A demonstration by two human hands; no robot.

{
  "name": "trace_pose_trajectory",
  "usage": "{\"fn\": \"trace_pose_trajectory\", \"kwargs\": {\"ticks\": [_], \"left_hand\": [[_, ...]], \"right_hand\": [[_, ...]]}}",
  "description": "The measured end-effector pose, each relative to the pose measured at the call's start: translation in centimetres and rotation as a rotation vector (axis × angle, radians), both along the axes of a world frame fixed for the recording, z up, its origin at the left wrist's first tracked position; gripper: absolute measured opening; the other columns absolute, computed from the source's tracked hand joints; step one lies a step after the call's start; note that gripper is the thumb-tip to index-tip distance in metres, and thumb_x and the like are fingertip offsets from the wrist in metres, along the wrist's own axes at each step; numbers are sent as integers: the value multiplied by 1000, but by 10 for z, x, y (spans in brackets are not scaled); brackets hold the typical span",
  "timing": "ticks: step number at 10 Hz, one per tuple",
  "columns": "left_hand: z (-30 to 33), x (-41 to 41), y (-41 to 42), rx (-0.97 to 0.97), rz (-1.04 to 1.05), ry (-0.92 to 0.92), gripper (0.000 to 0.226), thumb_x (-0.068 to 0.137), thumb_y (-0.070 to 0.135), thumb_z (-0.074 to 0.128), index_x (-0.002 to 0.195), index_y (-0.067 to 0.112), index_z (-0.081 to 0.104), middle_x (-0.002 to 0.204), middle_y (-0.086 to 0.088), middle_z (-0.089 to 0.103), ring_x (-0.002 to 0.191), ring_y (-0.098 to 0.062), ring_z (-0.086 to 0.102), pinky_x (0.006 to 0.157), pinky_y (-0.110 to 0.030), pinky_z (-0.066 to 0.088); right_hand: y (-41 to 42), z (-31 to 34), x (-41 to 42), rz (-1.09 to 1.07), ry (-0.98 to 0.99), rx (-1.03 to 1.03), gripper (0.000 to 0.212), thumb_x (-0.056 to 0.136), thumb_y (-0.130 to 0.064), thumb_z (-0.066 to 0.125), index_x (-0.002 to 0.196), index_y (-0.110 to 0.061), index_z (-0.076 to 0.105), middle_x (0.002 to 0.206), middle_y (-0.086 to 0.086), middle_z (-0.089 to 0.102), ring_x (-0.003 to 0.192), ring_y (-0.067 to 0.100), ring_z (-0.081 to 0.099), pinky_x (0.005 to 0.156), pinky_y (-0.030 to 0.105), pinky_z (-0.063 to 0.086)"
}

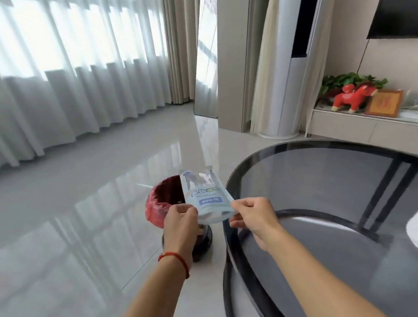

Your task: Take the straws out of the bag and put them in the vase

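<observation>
Now both my hands pinch bag (204, 194) by near corners: left hand (180, 219) on left corner, right hand (252, 215) on right. Bag held in air above red-lined bin (161, 202), just beside dark glass worktop (333, 171) edge. Straws not visible.
</observation>
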State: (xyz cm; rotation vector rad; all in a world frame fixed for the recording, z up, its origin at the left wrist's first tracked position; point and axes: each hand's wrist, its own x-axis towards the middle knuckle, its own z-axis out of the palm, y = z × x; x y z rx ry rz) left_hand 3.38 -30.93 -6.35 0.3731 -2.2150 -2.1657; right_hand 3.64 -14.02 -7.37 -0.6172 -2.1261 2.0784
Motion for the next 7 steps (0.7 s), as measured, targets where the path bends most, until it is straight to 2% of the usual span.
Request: {"fn": "trace_pose_trajectory", "kwargs": {"ticks": [1,2,3,4,5,6,7], "left_hand": [[-7,-21,-26,52,121,60,12,95,6,54,101,14,62,96,-11,72,79,-27,75,58,-31,61],[-21,-44,-42,39,227,67,11,94,9,59,92,17,66,89,-10,74,65,-15,74,54,-25,58],[-38,-70,-46,-5,235,4,5,94,16,63,94,15,68,95,-13,75,82,-26,75,81,-43,63],[-50,-93,-46,-180,269,9,10,91,18,66,100,15,63,102,-12,71,95,-29,70,92,-44,57],[-49,-108,-45,-293,263,54,8,91,13,67,98,14,63,97,-8,70,89,-24,66,85,-33,53],[-54,-117,-48,-446,183,70,7,91,8,66,98,9,69,95,-7,71,91,-25,66,85,-32,52],[-59,-114,-55,-483,139,73,15,92,4,60,101,9,72,101,-11,73,96,-28,68,93,-37,55]], "right_hand": [[-30,3,-24,80,-25,4,14,98,-12,66,97,-1,75,58,5,75,52,18,72,53,25,58],[-51,6,-42,113,-56,-23,20,102,-14,63,105,4,72,66,12,76,52,17,73,54,24,60],[-65,9,-53,147,-101,-140,25,107,-16,54,112,7,64,98,26,74,62,24,76,61,30,65],[-68,8,-54,230,-113,-168,25,106,-9,47,123,6,58,123,28,65,75,31,78,68,35,65],[-66,5,-45,300,-107,-49,37,106,-6,44,143,-4,51,125,17,63,84,31,80,71,37,67],[-61,3,-34,341,-83,-28,36,107,-9,47,141,-6,55,122,14,64,87,29,80,73,35,66],[-53,6,-15,371,-58,19,26,106,-10,49,126,-7,66,116,11,70,78,21,78,65,28,63]]}}
